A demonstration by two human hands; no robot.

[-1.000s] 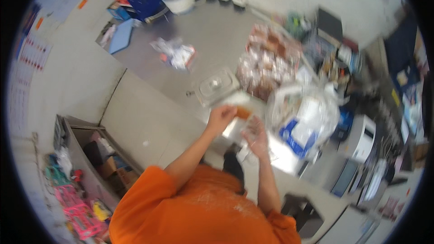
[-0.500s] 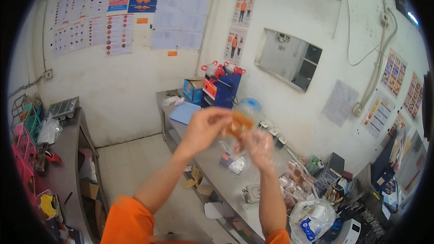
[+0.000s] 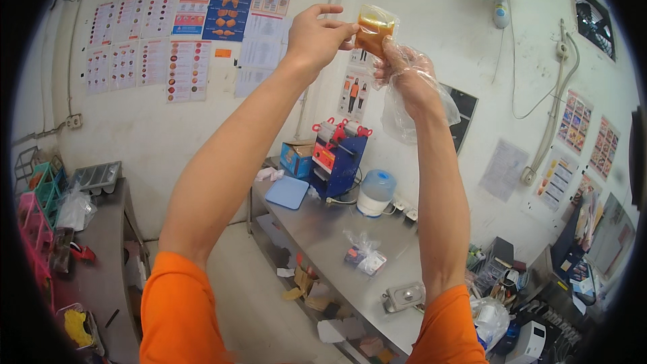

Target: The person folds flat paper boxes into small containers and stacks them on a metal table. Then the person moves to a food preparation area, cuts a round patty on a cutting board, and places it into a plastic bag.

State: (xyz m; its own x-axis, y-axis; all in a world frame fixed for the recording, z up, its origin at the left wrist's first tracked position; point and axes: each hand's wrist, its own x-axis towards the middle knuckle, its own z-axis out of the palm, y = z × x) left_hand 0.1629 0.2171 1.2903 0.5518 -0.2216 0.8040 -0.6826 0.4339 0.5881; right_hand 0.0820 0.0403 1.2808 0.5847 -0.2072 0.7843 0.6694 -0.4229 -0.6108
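Both my arms are raised, holding a small clear sachet of orange-brown sauce (image 3: 375, 29) up in front of the wall. My left hand (image 3: 318, 35) is bare and pinches the sachet's left edge between thumb and fingertips; its index finger sticks out above. My right hand (image 3: 408, 75) grips the lower right corner with its thumb across the front. A loose, clear plastic glove (image 3: 419, 116) covers that hand and hangs baggy about the wrist. The sauce lies mostly in the lower part of the sachet.
Below is a steel table (image 3: 330, 249) with a blue-and-red sealing machine (image 3: 340, 152), a blue tray (image 3: 288, 192), a blue-topped jar (image 3: 376, 192), a tied plastic bag (image 3: 365, 256) and a metal scale (image 3: 404, 296). A dark counter (image 3: 91, 256) stands left.
Both hands have gone up from over the table to high before the wall, taking the sachet with them. The view has tilted, so the fan now shows above.
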